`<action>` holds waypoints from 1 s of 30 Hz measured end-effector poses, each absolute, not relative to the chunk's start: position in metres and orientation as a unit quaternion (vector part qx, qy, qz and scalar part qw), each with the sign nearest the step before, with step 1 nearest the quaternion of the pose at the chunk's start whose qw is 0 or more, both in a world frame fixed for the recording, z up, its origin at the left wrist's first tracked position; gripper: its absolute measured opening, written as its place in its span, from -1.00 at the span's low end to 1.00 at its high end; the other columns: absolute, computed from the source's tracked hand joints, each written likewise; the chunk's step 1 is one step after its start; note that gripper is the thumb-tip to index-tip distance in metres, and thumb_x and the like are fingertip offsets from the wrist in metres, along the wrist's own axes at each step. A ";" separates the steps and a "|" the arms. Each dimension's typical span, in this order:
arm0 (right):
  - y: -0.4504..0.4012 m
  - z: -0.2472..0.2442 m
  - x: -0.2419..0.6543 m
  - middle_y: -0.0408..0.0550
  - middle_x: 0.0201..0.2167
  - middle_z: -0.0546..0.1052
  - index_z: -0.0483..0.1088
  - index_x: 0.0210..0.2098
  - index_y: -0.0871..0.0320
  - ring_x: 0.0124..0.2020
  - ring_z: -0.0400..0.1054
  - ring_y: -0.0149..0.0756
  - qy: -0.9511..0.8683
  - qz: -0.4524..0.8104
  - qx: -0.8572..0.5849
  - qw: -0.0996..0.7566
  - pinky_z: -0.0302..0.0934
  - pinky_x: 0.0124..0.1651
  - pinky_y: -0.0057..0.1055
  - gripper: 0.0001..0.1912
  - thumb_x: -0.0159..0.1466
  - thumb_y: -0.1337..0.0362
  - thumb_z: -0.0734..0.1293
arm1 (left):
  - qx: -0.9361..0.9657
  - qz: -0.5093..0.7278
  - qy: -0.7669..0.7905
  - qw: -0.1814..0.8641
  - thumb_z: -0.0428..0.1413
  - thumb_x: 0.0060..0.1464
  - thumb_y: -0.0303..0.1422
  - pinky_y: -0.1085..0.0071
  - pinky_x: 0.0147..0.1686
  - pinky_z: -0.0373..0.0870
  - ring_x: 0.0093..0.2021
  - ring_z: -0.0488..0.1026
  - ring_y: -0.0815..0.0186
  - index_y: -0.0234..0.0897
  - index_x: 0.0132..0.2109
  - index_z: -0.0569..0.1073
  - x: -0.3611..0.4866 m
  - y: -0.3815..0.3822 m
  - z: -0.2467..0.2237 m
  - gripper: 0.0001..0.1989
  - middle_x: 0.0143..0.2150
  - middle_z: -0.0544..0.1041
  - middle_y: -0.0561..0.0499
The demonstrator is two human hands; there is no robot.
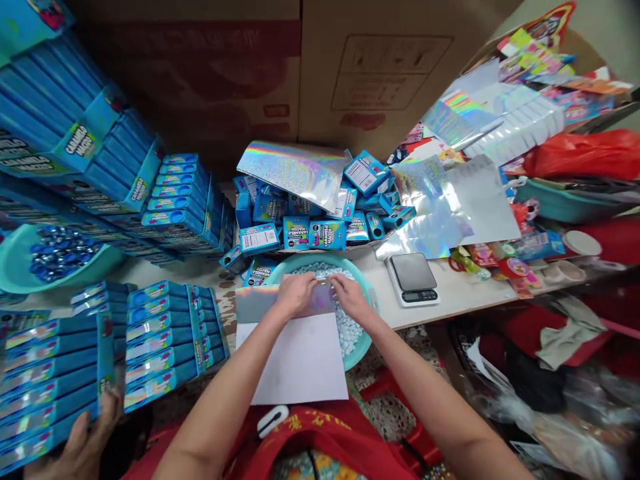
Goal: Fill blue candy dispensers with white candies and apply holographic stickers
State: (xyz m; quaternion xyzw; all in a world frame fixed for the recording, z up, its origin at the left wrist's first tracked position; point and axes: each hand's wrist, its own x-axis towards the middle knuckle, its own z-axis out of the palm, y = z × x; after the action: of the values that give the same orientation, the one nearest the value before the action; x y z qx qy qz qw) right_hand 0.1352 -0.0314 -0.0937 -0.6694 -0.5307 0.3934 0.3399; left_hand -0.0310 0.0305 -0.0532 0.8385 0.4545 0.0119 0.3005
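My left hand (296, 293) is closed on the folded-over top edge of a white sheet (300, 360) with a shiny holographic side. Close to its right, my right hand (350, 297) pinches the same edge at its right end. Under the sheet and hands stands a turquoise basin (371, 313) full of small pale blue pieces (350, 333). Behind the basin, a box holds many small blue caramel boxes (296, 232), with a holographic sheet (295, 172) lying over them.
Stacked blue display boxes (165, 333) fill the left, where another person's hand (90, 433) holds a tray. A digital scale (413, 279) sits right of the basin. Large cardboard boxes (375, 73) stand behind. Holographic sheets (475, 200) and candy bags lie at the right.
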 end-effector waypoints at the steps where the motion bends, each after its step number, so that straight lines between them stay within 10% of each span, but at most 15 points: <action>1: -0.032 -0.094 0.134 0.04 -0.15 0.49 0.37 -0.04 0.13 -0.11 0.36 -0.16 -0.550 0.342 -0.680 0.343 0.27 -0.04 -0.19 -0.66 0.33 0.17 0.10 | 0.837 0.011 0.453 0.307 -0.12 0.23 -0.23 0.33 -0.20 0.18 -0.23 0.46 0.18 -0.21 -0.22 0.51 -0.028 0.033 -0.056 -0.67 -0.29 0.57 -0.06; 4: -0.040 -0.094 0.124 0.10 0.17 0.31 0.23 0.17 0.13 0.18 0.15 -0.05 -0.633 0.154 -0.696 0.301 0.08 0.18 -0.06 -0.58 0.34 0.22 0.13 | 0.840 0.010 0.449 0.305 -0.12 0.22 -0.24 0.36 -0.24 0.15 -0.25 0.46 0.20 -0.22 -0.26 0.50 -0.028 0.042 -0.061 -0.68 -0.30 0.57 -0.06; 13: -0.073 -0.104 0.100 0.03 0.18 0.34 0.31 0.10 0.11 0.25 0.11 -0.02 -0.719 -0.018 -0.665 0.200 0.09 0.15 -0.07 -0.66 0.35 0.35 0.16 | 0.853 -0.007 0.431 0.294 -0.09 0.17 -0.29 0.34 -0.29 0.12 -0.28 0.47 0.18 -0.25 -0.38 0.49 -0.024 0.048 -0.059 -0.70 -0.35 0.57 -0.10; 23: -0.090 -0.017 0.115 -0.05 -0.33 0.51 0.36 -0.25 0.11 -0.28 0.40 -0.28 -0.589 0.144 -0.693 0.391 0.27 -0.15 -0.33 -0.89 0.30 0.22 0.26 | 0.843 0.047 0.438 0.308 -0.14 0.23 -0.34 0.15 0.02 0.08 0.02 0.33 0.07 -0.28 -0.07 0.48 -0.023 0.045 -0.074 -0.68 -0.07 0.51 -0.20; 30: -0.086 0.019 0.083 -0.10 -0.42 0.47 0.36 -0.27 0.11 -0.34 0.39 -0.27 -0.476 0.311 -0.659 0.492 0.30 -0.21 -0.31 -0.77 0.18 0.12 0.38 | 0.627 0.253 0.297 0.675 0.06 0.11 -0.22 0.32 -0.07 0.35 0.01 0.39 0.21 -0.28 0.08 0.36 -0.072 0.003 -0.009 -0.59 0.03 0.46 -0.15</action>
State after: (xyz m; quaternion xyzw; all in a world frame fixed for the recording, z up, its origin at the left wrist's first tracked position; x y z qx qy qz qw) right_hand 0.0825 -0.0858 0.0187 -0.6591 -0.4760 0.3106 0.4925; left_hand -0.0716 0.0025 -0.0089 0.6267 0.2965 0.2531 0.6747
